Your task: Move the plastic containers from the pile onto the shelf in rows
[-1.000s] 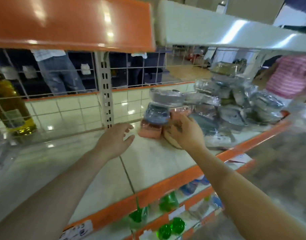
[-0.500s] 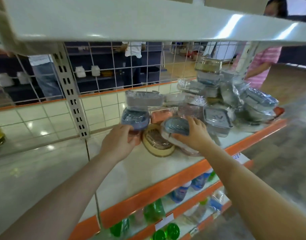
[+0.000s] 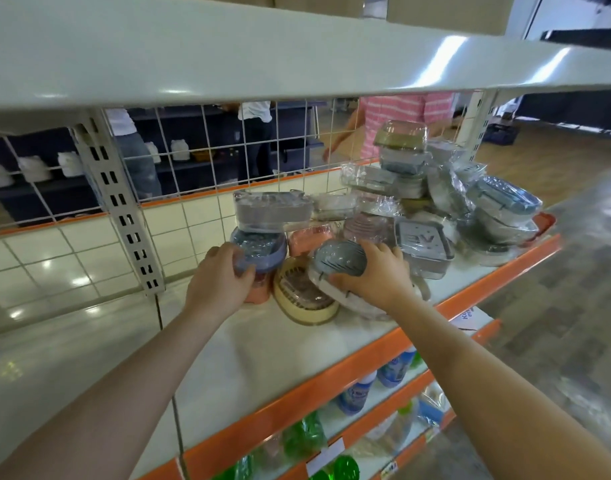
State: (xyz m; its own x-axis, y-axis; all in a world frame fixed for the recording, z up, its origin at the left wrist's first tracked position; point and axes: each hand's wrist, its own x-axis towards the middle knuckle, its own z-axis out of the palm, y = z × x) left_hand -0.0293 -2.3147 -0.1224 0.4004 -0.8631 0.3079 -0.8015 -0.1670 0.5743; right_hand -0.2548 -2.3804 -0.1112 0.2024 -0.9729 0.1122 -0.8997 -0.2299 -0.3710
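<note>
A pile of wrapped plastic containers [image 3: 446, 188] lies on the right part of the white shelf [image 3: 262, 351]. My left hand [image 3: 219, 284] grips a blue-grey oval container [image 3: 262, 249] that sits on a pink one, with a grey rectangular container [image 3: 272, 209] stacked on top. My right hand [image 3: 373, 275] holds a grey oval container [image 3: 338, 259] wrapped in clear film at the pile's front edge. Between my hands lies a cream oval container [image 3: 305, 299] on the shelf.
A white shelf board [image 3: 227, 50] hangs low above. A wire grid [image 3: 207, 150] backs the shelf, and a perforated upright [image 3: 124, 209] stands at left. The orange shelf edge [image 3: 331, 386] runs in front, with bottles [image 3: 394, 368] below. A person in a pink striped shirt [image 3: 397, 112] stands behind.
My left hand reached right and took hold of the blue-grey container. My right hand shifted from the pink container to the grey oval one. The camera moved closer and right.
</note>
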